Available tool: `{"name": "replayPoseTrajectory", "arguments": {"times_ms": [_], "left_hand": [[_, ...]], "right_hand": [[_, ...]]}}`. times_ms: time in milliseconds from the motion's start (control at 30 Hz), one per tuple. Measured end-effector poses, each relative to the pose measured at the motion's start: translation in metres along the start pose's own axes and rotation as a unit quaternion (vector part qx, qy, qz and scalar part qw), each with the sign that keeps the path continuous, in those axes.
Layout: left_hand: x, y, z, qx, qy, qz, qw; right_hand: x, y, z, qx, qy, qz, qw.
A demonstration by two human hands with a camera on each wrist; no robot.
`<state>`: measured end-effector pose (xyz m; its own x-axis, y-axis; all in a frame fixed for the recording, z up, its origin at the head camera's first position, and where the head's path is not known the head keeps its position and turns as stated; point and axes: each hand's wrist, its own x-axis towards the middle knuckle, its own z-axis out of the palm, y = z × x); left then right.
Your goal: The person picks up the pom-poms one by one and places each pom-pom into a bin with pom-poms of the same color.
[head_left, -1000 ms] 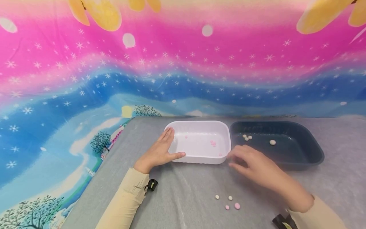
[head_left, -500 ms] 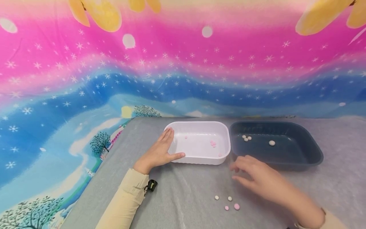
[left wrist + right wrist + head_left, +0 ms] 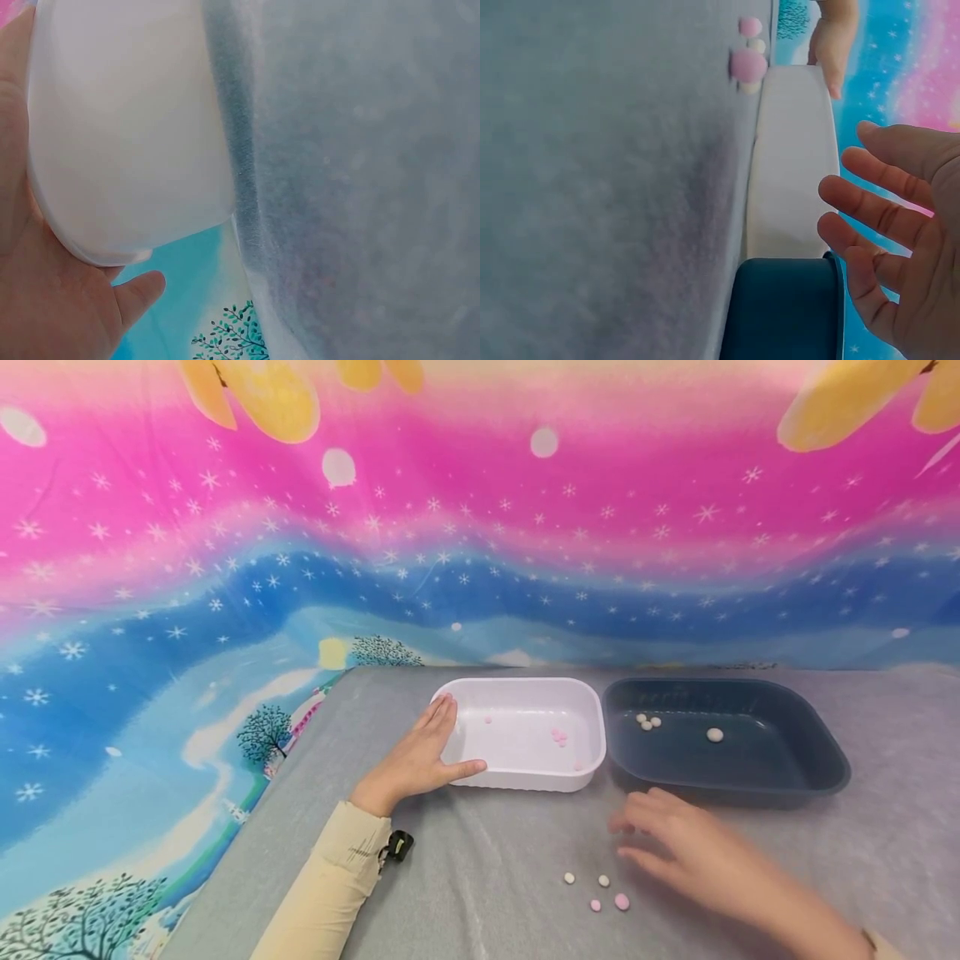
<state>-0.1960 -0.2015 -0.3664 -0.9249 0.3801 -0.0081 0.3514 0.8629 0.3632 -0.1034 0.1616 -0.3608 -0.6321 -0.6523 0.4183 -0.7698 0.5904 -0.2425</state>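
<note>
- Fingers (image 3: 881, 208) of the right hand (image 3: 678, 842) apart, loosely bent, holding nothing; hand slightly blurred in head view, raised over grey cloth (image 3: 487, 868), just in front of the dark basin (image 3: 750, 792).
- Left hand (image 3: 417, 756) rests against the left end of the white basin (image 3: 525, 781); fingers straight and close together at the rim, thumb spread wide along the near edge.
- Four small balls on the cloth, nearest the right hand: two white balls (image 3: 604, 881) behind, a small pink ball (image 3: 596, 906) and a larger pink ball (image 3: 622, 902) in front.
- White basin holds pink balls: a lone one (image 3: 488, 720) left, a cluster (image 3: 561, 737) right, one faint near the front right corner.
- Dark basin, just beside it, holds three bunched white balls (image 3: 647, 726) and a bigger white one (image 3: 715, 735) apart. Cannot tell whether basins touch.
- Behind: snowflake-printed backdrop (image 3: 480, 527), pink over blue.
</note>
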Motion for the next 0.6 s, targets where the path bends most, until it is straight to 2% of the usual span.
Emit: {"name": "replayPoseTrajectory", "arguments": {"times_ms": [333, 600], "left_hand": [[0.000, 0.001, -0.001, 0.001, 0.000, 0.000, 1.0000], [-0.001, 0.003, -0.002, -0.003, -0.004, -0.002, 1.0000]], "right_hand": [[-0.012, 0.001, 0.009, 0.006, -0.008, -0.024, 0.9997], [-0.016, -0.001, 0.012, 0.022, -0.023, -0.027, 0.9991]]}}
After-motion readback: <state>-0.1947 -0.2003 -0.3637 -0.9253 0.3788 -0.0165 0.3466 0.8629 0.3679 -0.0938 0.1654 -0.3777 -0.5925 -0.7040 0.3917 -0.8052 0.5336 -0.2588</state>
